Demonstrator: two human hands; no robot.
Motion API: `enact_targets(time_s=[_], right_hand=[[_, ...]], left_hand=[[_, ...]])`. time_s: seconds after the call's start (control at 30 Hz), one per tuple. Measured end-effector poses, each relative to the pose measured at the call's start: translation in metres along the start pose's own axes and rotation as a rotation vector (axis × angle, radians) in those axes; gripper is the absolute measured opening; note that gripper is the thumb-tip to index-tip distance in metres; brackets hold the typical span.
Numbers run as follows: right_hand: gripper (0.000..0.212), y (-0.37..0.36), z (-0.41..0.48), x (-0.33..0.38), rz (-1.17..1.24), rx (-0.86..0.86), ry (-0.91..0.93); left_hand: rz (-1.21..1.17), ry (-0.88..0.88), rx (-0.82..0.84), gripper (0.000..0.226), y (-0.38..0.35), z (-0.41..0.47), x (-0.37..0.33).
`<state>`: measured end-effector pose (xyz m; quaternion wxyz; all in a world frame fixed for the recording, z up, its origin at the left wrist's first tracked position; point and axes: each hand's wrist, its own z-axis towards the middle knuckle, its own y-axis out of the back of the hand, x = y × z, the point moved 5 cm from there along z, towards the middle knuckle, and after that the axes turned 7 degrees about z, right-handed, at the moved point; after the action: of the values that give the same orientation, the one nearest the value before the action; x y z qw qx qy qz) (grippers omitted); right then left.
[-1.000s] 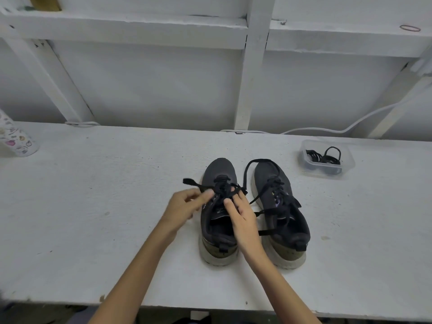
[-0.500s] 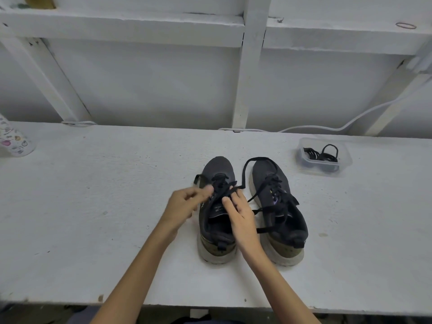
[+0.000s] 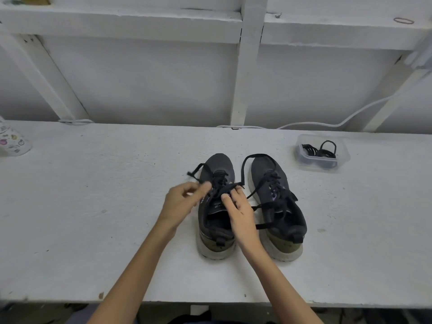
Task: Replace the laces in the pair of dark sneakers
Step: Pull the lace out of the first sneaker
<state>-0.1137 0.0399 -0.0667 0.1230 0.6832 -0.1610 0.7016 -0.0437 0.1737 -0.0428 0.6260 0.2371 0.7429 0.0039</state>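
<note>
The pair of dark sneakers is set on the white bench [image 3: 105, 218], near its middle, toes pointing away from the person and heels toward the front edge. The left sneaker [image 3: 218, 164] and the right sneaker [image 3: 266, 168] stand side by side, close together.

Both hands are engaged over the left sneaker. A black lace [image 3: 195, 171] is pinched between the thumb and fingers of the left hand [image 3: 182, 202], at the outer side of the shoe; the lace end projects up and to the left beyond the fingers. This hand is slightly blurred. The right hand [image 3: 240, 211] is placed over the tongue and collar of the same sneaker, with its fingertips closed on a strand of the same lace that crosses the eyelets.

The second lace [image 3: 243, 169], on the right sneaker, is slack: one loop arcs round the toe and other strands hang over the inner side.

A clear plastic container [image 3: 343, 148] holding coiled black laces [image 3: 320, 150] is located to the right, well apart from the sneakers. A white cable [image 3: 315, 123] runs along the rear edge of the bench. A patterned cup [image 3: 11, 141] is partly visible at the far left.
</note>
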Motion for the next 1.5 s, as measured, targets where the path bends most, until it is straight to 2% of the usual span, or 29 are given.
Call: enact_targets(time_s=[0.07,0.13,0.17,0.23,0.3,0.37,0.4,0.47,0.5,0.57,0.63,0.8,0.9,0.97,1.03,1.1,1.27,1.4,1.5], right_hand=[[0.031,0.001,0.0,-0.001,-0.006,-0.001,-0.009],[0.014,0.002,0.002,-0.009,-0.009,0.014,-0.03],[0.018,0.001,0.002,-0.01,-0.013,0.016,-0.037],[0.043,0.001,0.001,-0.013,-0.045,0.016,-0.073],[0.042,0.001,0.001,-0.014,-0.053,0.009,-0.073],[0.046,0.002,0.001,-0.016,-0.056,0.021,-0.069],[0.042,0.003,0.001,-0.016,-0.055,0.02,-0.06],[0.013,0.002,0.002,-0.011,-0.035,0.031,-0.046],[0.006,0.002,0.003,-0.009,-0.031,0.036,-0.038],[0.014,0.002,0.003,-0.006,-0.032,0.034,-0.009],[0.027,0.002,0.003,-0.012,-0.051,0.017,-0.018],[0.053,0.003,0.001,-0.015,-0.096,-0.002,-0.081],[0.043,0.002,-0.001,-0.007,-0.095,-0.002,-0.034],[0.039,0.002,0.0,-0.008,-0.072,0.011,-0.032],[0.03,0.002,0.001,-0.007,-0.045,0.028,-0.007],[0.03,0.002,0.001,-0.008,-0.033,0.028,-0.005],[0.046,0.0,0.0,-0.01,-0.033,-0.003,-0.022],[0.034,0.001,0.001,-0.008,-0.006,0.006,-0.01],[0.026,0.0,-0.001,-0.003,0.029,0.022,0.018]], left_hand=[[0.039,-0.035,0.041,0.021,-0.007,-0.002,0.003],[0.033,-0.051,-0.034,0.023,0.002,0.003,0.0],[-0.004,-0.051,-0.114,0.021,0.01,0.008,-0.002],[-0.146,-0.039,-0.306,0.019,0.031,0.015,-0.006],[-0.254,-0.044,-0.416,0.018,0.041,0.017,-0.009],[-0.234,-0.024,-0.383,0.022,0.034,0.015,-0.009],[-0.199,-0.003,-0.32,0.025,0.026,0.013,-0.006],[-0.124,0.025,-0.153,0.031,0.008,0.005,0.004],[-0.093,0.017,-0.07,0.034,-0.002,-0.001,0.007],[-0.081,-0.017,0.015,0.029,-0.014,-0.007,0.009],[-0.086,-0.06,-0.025,0.018,-0.011,-0.005,0.003],[-0.199,-0.056,-0.238,0.026,0.006,0.008,0.001],[-0.266,-0.001,-0.224,0.022,-0.008,0.001,0.015],[-0.256,-0.003,-0.146,0.02,-0.015,-0.005,0.02],[-0.215,-0.038,-0.061,0.021,-0.018,-0.008,0.023],[-0.113,-0.123,-0.03,0.026,-0.014,-0.008,0.022],[0.031,-0.253,-0.089,0.016,-0.011,-0.004,0.02],[0.109,-0.301,-0.123,0.022,-0.017,-0.007,0.024],[0.113,-0.33,-0.151,0.016,-0.017,-0.01,0.024]])
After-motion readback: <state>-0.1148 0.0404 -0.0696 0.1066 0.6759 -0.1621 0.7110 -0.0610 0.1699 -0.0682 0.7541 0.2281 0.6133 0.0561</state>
